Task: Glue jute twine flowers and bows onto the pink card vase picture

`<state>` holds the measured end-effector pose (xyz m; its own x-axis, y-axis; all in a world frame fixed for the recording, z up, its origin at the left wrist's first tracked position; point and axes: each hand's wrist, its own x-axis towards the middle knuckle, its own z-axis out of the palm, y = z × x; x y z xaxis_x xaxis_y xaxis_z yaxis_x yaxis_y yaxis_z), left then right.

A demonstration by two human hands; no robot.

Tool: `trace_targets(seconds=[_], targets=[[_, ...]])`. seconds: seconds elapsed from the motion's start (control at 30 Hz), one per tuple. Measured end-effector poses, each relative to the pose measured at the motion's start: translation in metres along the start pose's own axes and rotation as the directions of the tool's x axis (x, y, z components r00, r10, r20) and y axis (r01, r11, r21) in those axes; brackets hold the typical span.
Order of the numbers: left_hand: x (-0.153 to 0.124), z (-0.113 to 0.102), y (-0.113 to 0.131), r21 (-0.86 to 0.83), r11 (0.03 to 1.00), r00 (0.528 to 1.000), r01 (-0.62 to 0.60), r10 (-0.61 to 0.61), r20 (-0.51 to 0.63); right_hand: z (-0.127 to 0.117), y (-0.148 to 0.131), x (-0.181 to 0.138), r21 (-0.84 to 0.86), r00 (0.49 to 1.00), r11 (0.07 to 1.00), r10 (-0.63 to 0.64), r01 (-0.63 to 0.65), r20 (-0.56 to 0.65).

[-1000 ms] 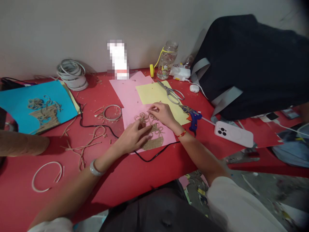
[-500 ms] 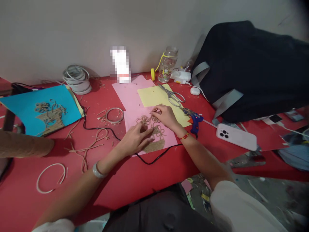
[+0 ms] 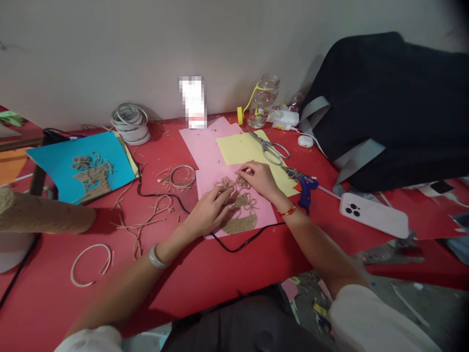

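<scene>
A twine craft shaped like a basket (image 3: 240, 224) with looped flowers lies on pink paper (image 3: 208, 146). My left hand (image 3: 208, 210) rests at its left side, fingers stretched out and apart over the twine. Fingertips touch near a looped twine flower (image 3: 224, 183). Above the craft, my right hand (image 3: 261, 182) is closed in a pinch by another twine flower (image 3: 243, 183). What it pinches is too small to make out. Part of the craft is hidden under the left fingers.
Scissors (image 3: 271, 147) lie on yellow paper (image 3: 234, 146), beside a blue glue gun (image 3: 306, 193) and a phone (image 3: 373, 215). Blue paper (image 3: 51, 166) bears another twine piece. Twine scraps (image 3: 141, 220), a black cord (image 3: 238, 248), a glass bottle (image 3: 263, 102) and a dark bag (image 3: 384, 107) surround the work.
The camera view has turned slightly left, so everything sits further right in the picture. Both hands keep nearly the same pose over the twine craft.
</scene>
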<state>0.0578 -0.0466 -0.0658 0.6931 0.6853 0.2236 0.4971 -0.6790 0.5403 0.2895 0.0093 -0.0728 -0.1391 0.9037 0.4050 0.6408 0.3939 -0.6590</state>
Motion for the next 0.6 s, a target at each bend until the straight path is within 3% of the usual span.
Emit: trace_targets(seconds=[0.23, 0.6], targets=[[-0.0015, 0.0006, -0.0006, -0.025, 1.000, 0.998, 0.012, -0.014, -0.069, -0.0043, 0.0000, -0.0005, -0.036, 1.000, 0.999, -0.023, 0.024, 0.018], [0.0005, -0.0049, 0.0057, 0.003, 0.999, 0.992, -0.036, 0.035, 0.125, 0.0040, 0.0046, 0.0011, -0.037, 0.998, 0.999, -0.027, 0.029, 0.059]])
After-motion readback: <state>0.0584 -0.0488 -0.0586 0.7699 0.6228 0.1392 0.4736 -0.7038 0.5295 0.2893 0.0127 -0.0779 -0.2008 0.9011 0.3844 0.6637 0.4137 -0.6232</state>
